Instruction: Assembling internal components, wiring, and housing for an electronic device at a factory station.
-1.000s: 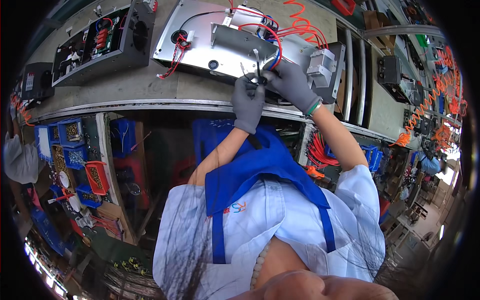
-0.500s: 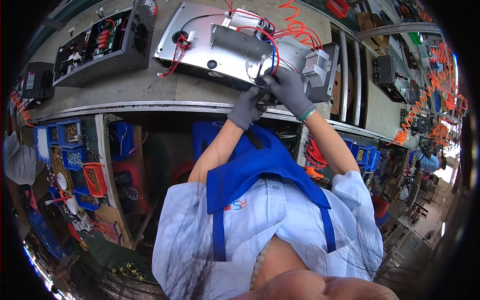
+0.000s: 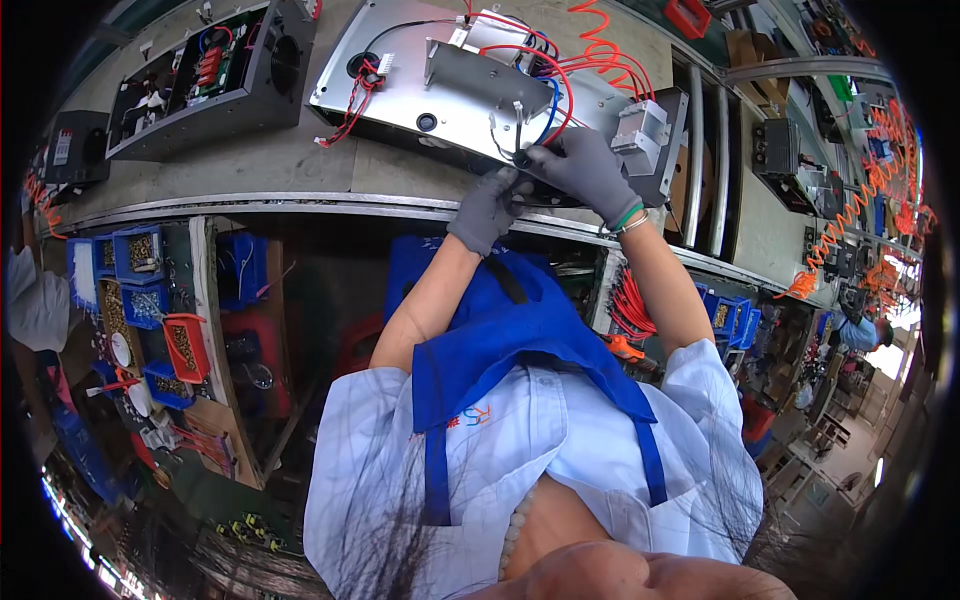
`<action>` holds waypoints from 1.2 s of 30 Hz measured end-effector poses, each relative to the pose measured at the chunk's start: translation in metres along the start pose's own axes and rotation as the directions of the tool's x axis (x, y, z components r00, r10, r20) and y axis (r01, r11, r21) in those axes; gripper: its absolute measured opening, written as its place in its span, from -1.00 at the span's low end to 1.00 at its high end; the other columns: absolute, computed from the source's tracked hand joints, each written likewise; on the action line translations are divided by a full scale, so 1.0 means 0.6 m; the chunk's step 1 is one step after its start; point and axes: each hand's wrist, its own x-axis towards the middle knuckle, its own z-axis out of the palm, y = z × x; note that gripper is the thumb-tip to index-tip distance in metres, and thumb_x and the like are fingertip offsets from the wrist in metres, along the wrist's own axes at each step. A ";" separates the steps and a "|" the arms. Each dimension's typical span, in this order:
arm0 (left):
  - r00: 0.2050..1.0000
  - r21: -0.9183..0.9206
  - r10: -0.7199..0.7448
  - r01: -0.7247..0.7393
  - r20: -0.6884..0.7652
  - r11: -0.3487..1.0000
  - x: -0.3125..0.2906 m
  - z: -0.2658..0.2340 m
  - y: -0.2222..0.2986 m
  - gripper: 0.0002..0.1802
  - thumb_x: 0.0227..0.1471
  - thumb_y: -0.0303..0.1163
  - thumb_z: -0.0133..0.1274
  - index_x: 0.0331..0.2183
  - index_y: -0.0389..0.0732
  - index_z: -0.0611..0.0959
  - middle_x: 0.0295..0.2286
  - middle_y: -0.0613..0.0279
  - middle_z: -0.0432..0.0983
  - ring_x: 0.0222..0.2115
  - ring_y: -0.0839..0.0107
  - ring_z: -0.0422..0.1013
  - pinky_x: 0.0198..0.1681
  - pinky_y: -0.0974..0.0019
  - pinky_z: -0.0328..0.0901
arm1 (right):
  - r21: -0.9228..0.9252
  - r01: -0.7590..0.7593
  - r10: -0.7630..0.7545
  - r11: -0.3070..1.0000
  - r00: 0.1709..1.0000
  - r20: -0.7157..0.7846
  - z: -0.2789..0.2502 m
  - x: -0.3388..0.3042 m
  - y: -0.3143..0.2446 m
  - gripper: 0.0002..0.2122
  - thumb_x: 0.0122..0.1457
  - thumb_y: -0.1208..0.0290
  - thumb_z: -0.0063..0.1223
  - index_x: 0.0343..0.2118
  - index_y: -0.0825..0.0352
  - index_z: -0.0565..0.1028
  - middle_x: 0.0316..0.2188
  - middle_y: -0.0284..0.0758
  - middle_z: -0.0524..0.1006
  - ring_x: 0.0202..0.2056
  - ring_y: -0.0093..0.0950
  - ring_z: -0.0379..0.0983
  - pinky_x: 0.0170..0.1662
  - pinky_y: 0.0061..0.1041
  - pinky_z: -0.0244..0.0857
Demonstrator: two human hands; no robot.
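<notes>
A silver metal chassis [image 3: 385, 95] lies on the bench in front of me, with a dark upright plate [image 3: 485, 80] across its middle. At its front edge, a thin black cable [image 3: 518, 128] with a small white end stands up out of a black round fitting. My right hand [image 3: 590, 178], in a grey glove, pinches at the foot of this cable, thumb and forefinger together. Just below the edge, my left hand [image 3: 485, 212], also gloved, has its fingers curled against the chassis front; what they hold is hidden. Red and blue wires [image 3: 560, 85] arch over beside my right hand.
A transformer [image 3: 640, 135] sits at the chassis's right end. Left on the bench stands another open dark unit [image 3: 200, 95]. Metal rollers [image 3: 715, 160] lie to the right. Coiled orange air hoses [image 3: 600, 50] hang beyond. Below the bench are blue screw bins [image 3: 140, 255] and a red one [image 3: 187, 345].
My right hand has shifted slightly right and down, and the black cable's upright end shows more plainly. My left hand has drawn a little down and left.
</notes>
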 end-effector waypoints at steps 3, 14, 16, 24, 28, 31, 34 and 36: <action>0.995 -0.004 0.005 -0.004 0.096 1.000 0.006 -0.012 0.007 -0.80 0.22 -0.31 -0.11 -0.19 -0.11 0.56 -0.38 0.36 0.50 -0.35 0.53 0.41 -0.35 0.41 0.34 | 0.001 0.121 -0.121 0.993 0.987 -0.106 0.024 -0.019 0.010 -0.78 0.09 0.27 0.13 -0.45 0.36 0.58 -0.57 -0.17 0.54 -0.50 -0.24 0.52 -0.41 -0.34 0.35; 0.991 -0.054 0.064 -0.058 0.114 0.997 0.004 0.000 0.004 -0.80 0.22 -0.38 -0.12 -0.18 -0.23 0.53 -0.33 0.25 0.50 -0.37 0.49 0.43 -0.35 0.45 0.34 | 0.248 0.127 -0.076 0.960 0.976 -0.205 0.076 -0.024 0.032 -0.78 0.12 0.29 0.11 -0.41 0.39 0.58 -0.57 -0.17 0.55 -0.55 -0.37 0.53 -0.44 -0.43 0.36; 0.992 -0.034 0.085 -0.083 0.088 0.996 0.010 0.007 0.007 -0.78 0.22 -0.40 -0.13 -0.16 -0.26 0.53 -0.31 0.22 0.51 -0.36 0.47 0.43 -0.35 0.44 0.34 | 0.209 0.169 -0.102 0.963 0.949 -0.298 0.083 -0.018 0.039 -0.79 0.12 0.31 0.13 -0.42 0.40 0.58 -0.58 -0.18 0.56 -0.56 -0.42 0.53 -0.46 -0.46 0.35; 0.992 -0.007 0.035 -0.035 0.121 0.999 0.011 -0.009 0.028 -0.73 0.18 -0.35 -0.05 -0.16 -0.34 0.54 -0.25 0.09 0.56 -0.32 0.36 0.47 -0.32 0.38 0.37 | 0.237 0.031 0.004 0.971 0.990 -0.143 0.011 -0.025 -0.035 -0.80 0.13 0.36 0.12 -0.36 0.44 0.60 -0.61 -0.27 0.57 -0.57 -0.63 0.46 -0.47 -0.57 0.30; 0.993 0.003 0.030 -0.030 0.117 1.000 0.009 -0.006 0.026 -0.74 0.17 -0.37 -0.06 -0.16 -0.33 0.54 -0.26 0.09 0.55 -0.32 0.36 0.47 -0.34 0.37 0.35 | 0.477 0.057 0.065 0.877 0.969 -0.236 0.055 -0.039 0.009 -0.81 0.15 0.37 0.08 -0.34 0.41 0.60 -0.59 -0.27 0.58 -0.57 -0.60 0.47 -0.46 -0.51 0.33; 0.995 0.057 0.066 -0.071 0.077 0.996 0.005 0.005 0.030 -0.75 0.16 -0.39 -0.07 -0.17 -0.32 0.54 -0.27 0.11 0.55 -0.33 0.36 0.47 -0.35 0.35 0.35 | 0.291 0.118 -0.034 0.949 0.960 -0.278 0.056 -0.023 0.035 -0.84 0.14 0.42 0.09 -0.29 0.40 0.58 -0.59 -0.23 0.57 -0.57 -0.54 0.50 -0.45 -0.51 0.36; 0.991 -0.070 0.070 -0.062 0.118 0.996 0.023 -0.024 0.015 -0.77 0.18 -0.44 -0.10 -0.16 -0.33 0.53 -0.25 0.11 0.55 -0.28 0.38 0.46 -0.32 0.38 0.32 | 0.296 0.154 -0.077 0.943 0.964 -0.255 0.074 -0.037 0.029 -0.84 0.13 0.42 0.10 -0.30 0.39 0.58 -0.59 -0.20 0.57 -0.56 -0.46 0.53 -0.44 -0.48 0.36; 0.981 -0.044 0.112 -0.106 0.161 0.993 0.042 -0.044 0.004 -0.78 0.18 -0.43 -0.10 -0.17 -0.31 0.54 -0.27 0.13 0.54 -0.29 0.39 0.46 -0.32 0.39 0.31 | 0.356 0.200 -0.115 0.913 0.963 -0.244 0.083 -0.037 0.018 -0.85 0.13 0.41 0.10 -0.31 0.37 0.58 -0.58 -0.19 0.57 -0.55 -0.40 0.54 -0.44 -0.44 0.35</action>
